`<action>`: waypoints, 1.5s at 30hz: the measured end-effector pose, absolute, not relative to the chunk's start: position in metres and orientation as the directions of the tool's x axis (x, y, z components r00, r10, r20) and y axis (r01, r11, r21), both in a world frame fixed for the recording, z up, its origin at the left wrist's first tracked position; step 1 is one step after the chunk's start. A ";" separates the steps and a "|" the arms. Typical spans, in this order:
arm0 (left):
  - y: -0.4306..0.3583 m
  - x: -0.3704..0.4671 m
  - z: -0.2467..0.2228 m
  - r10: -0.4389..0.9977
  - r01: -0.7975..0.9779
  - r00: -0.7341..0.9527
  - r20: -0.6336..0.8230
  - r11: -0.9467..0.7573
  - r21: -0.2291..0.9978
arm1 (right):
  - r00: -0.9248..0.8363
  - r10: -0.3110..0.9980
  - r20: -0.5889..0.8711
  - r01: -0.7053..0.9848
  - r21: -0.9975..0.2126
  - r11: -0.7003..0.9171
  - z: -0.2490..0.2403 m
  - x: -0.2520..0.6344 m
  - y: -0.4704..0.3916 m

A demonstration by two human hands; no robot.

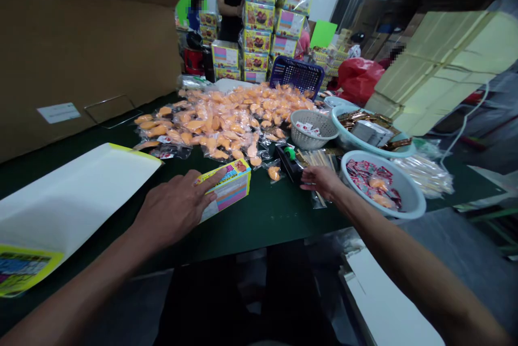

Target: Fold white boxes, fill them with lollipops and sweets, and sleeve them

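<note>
A small printed box (229, 187) in yellow, pink and white rests on the green table with my left hand (174, 205) closed around its near end, index finger stretched along the top. My right hand (321, 181) is at the front end of a black tape dispenser (290, 161) that carries a green roll (290, 153). Its fingers are bent together there; whatever they pinch is too small to make out. Thin wooden sticks (319, 160) in clear bags lie beside and under that hand. One bagged orange piece (274, 174) sits between the box and the dispenser.
Bagged orange pieces (226, 119) are heaped at the back. On the right are a grey basket (311, 143), a blue basin (404, 149) of brown packets and another basin (421, 208) of red sachets. A large carton (93, 60) and an unfolded white box (81, 189) occupy the left.
</note>
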State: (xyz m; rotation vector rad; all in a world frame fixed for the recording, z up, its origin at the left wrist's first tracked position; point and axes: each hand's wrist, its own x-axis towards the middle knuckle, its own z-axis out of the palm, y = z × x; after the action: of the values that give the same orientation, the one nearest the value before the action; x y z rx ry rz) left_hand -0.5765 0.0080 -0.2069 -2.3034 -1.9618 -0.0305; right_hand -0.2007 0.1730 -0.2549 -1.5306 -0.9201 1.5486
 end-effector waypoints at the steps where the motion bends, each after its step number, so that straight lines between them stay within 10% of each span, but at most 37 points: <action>1: 0.008 -0.577 -0.207 0.983 0.986 0.160 0.090 -0.154 -0.071 | 0.000 0.891 -0.454 -0.027 -0.890 -0.454 -0.255 -0.200 0.173; 45: 0.008 -0.576 -0.209 0.983 0.987 0.152 0.100 -0.146 -0.064 | -0.070 0.933 -0.352 -0.179 -0.916 -0.359 -0.257 -0.192 0.161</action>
State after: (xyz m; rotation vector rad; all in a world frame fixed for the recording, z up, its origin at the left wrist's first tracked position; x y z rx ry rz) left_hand -0.5759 0.0085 -0.2086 -2.2951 -1.9748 -0.0517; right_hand -0.1920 0.1605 -0.2573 -1.3026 -0.8961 1.5831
